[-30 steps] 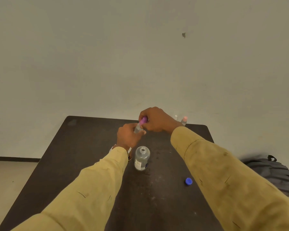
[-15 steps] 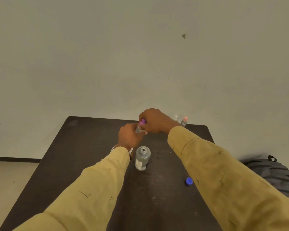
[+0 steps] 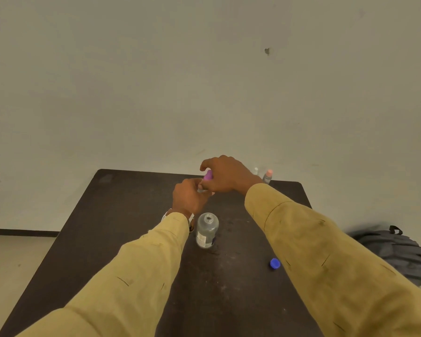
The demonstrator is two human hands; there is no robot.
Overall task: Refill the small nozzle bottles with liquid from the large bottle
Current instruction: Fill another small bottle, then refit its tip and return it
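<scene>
The large clear bottle (image 3: 206,230) stands uncapped near the middle of the dark table (image 3: 122,215). Just beyond it, my left hand (image 3: 188,199) grips the body of a small nozzle bottle (image 3: 201,189), mostly hidden by my fingers. My right hand (image 3: 226,175) pinches its purple cap (image 3: 208,175) from above. Two more small bottles stand at the table's far right edge: one with a pink cap (image 3: 267,176) and a clear one (image 3: 256,171) partly behind my right wrist.
A blue screw cap (image 3: 275,263) lies on the table to the right of the large bottle, close under my right sleeve. A dark backpack (image 3: 396,254) sits on the floor beyond the table's right edge. A plain wall stands behind the table.
Both hands stay on the small bottle. My right hand has shifted slightly over the purple cap; the bottle has barely moved.
</scene>
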